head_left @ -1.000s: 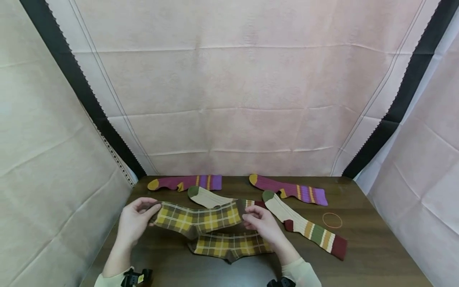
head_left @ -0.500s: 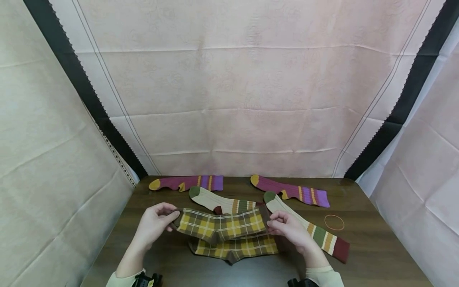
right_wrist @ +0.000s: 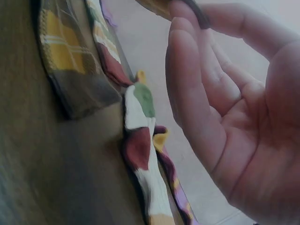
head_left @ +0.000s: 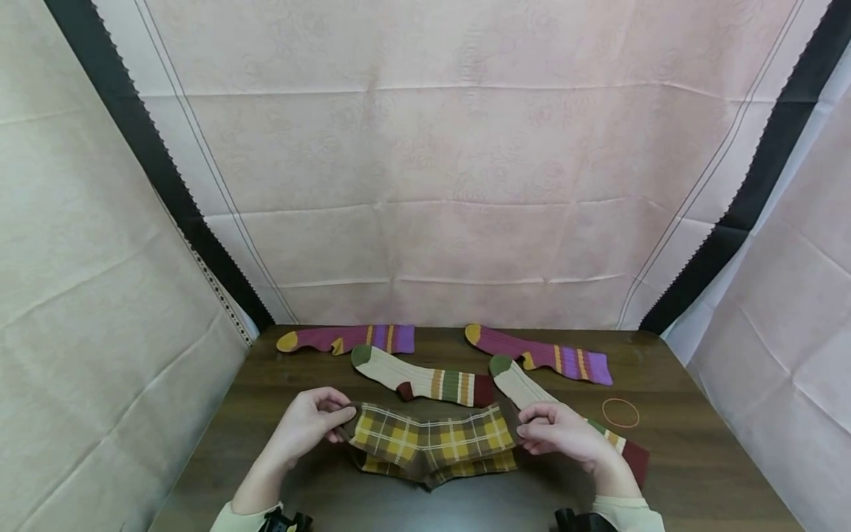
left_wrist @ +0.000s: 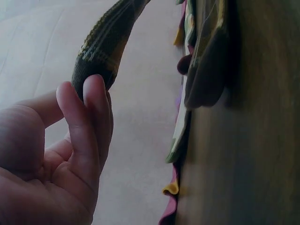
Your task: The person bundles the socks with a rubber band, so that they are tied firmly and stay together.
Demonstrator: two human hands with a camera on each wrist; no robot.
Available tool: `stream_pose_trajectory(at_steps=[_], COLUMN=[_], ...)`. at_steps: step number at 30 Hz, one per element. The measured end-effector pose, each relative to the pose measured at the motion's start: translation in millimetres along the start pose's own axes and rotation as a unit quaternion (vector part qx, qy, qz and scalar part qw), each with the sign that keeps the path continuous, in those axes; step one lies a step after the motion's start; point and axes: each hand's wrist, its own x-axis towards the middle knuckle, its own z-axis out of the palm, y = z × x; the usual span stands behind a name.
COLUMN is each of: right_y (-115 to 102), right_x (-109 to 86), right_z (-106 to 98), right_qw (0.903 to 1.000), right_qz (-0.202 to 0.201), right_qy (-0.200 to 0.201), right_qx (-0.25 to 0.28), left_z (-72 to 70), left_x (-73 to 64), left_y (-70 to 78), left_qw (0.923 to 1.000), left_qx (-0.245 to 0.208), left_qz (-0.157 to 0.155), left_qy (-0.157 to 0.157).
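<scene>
A yellow-and-brown plaid sock [head_left: 432, 437] is stretched between both hands just above a second plaid sock [head_left: 439, 467] lying on the wooden table [head_left: 698, 473]. My left hand [head_left: 312, 425] pinches its left end, seen as a dark toe [left_wrist: 96, 51] in the left wrist view. My right hand [head_left: 555, 432] pinches the right end [right_wrist: 187, 7]. The lower plaid sock [right_wrist: 70, 70] shows in the right wrist view.
Two cream socks with striped cuffs [head_left: 419, 377] [head_left: 525, 388] lie behind the plaid ones. Two purple-magenta socks [head_left: 346, 338] [head_left: 538, 355] lie near the table's back edge. An orange rubber band [head_left: 620, 412] rests at the right. Pink cloth walls surround the table.
Both hands have carried the upper plaid sock to the right and toward me, lowering it until it lies nearly over the second plaid sock.
</scene>
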Motion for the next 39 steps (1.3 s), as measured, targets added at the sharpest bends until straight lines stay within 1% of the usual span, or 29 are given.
stream_pose_trajectory(at_steps=[3, 8, 10, 15, 19, 25, 28, 34, 39], right_y=[1.3, 2.1, 3.0, 7.1, 10.3, 14.2, 16.8, 21.6, 24.8], right_x=[-3.5, -7.6, -9.1, -11.2, -10.5, -8.1, -7.4, -4.4, -3.1], right_z=[-5.1, -13.3, -16.1, -20.3, -20.6, -17.5, -16.0, -13.9, -12.3], right_qw=[1.0000, 1.0000, 1.0000, 0.9999, 0.9998, 0.9977, 0.9969, 0.9963, 0.9954], right_qz=[0.004, 0.001, 0.000, 0.012, 0.016, 0.029, 0.032, 0.044, 0.055], right_qy=[-0.001, 0.004, 0.004, 0.000, -0.008, -0.027, -0.032, -0.028, -0.025], right_qx=[-0.004, -0.003, 0.001, 0.006, -0.011, -0.055, -0.065, -0.068, -0.074], left_z=[2.5, 6.6, 9.0, 15.2, 17.6, 15.9, 15.0, 16.3, 18.5], left_x=[0.6, 0.6, 0.5, 1.4, 2.6, 2.4, 2.5, 3.4, 1.8], left_y=[-0.5, -1.4, -2.5, -5.0, -8.2, -13.7, -15.6, -20.6, -20.4], left_qw=[0.9999, 0.9994, 0.9992, 0.9985, 0.9977, 0.9960, 0.9959, 0.9960, 0.9956], left_qx=[-0.008, -0.021, -0.021, -0.014, -0.002, 0.011, 0.013, 0.028, 0.035], left_qz=[-0.001, 0.000, 0.000, -0.009, -0.018, -0.029, -0.030, -0.036, -0.036], left_qy=[-0.013, -0.027, -0.033, -0.053, -0.065, -0.084, -0.084, -0.077, -0.079])
